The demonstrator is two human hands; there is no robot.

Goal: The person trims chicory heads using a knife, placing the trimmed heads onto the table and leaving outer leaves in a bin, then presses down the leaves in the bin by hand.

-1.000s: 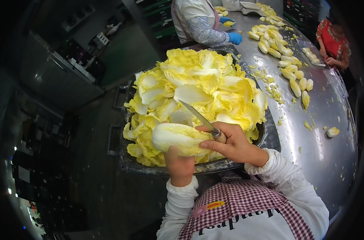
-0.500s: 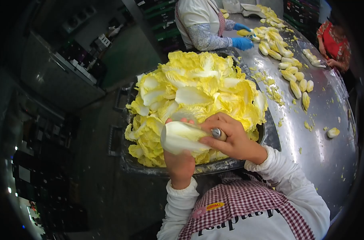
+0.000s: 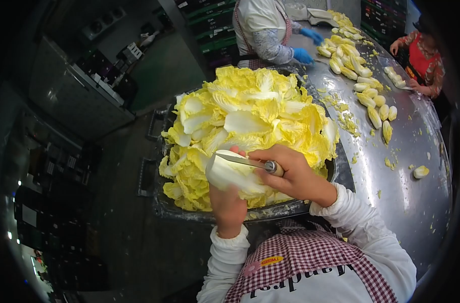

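My left hand is wrapped round a pale napa cabbage, holding it by its lower left side above the heap of leaves. In my right hand is a knife with a round wooden handle and metal collar. Its blade lies along the upper side of the cabbage, pointing left, and the fingers of my right hand are close to the cabbage too. Beneath both hands, yellow and white cabbage leaves are piled high in a dark tub.
A metal table runs along the right, with trimmed cabbage hearts, scraps and a single cabbage piece. A co-worker in blue gloves stands at the far side; another person in red is at the right edge.
The knife blade now shows over the top of the cabbage, where it was not visible before. The cabbage has turned slightly in my left hand. The co-worker's gloved hands have moved apart.
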